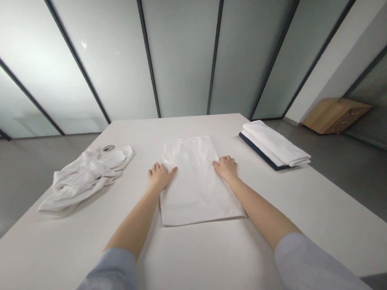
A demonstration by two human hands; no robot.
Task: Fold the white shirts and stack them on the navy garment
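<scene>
A white cloth (197, 185), folded into a neat rectangle, lies flat in front of me. At its left edge rests my left hand (161, 175), fingers spread on the table and the thumb touching the cloth. My right hand (227, 168) is in a like pose along the right edge, its thumb on the fabric and its fingers pointing away from me. Neither hand grips anything. Faint creases run over the upper part of the cloth.
All of this is on a white table (203, 261). A crumpled white cloth (84, 179) lies at the left, with a grey ring-shaped object (108, 148) behind it. Folded white fabric (275, 144) sits on a dark folded piece (260, 151) at the right. A wooden cabinet (333, 115) stands beyond.
</scene>
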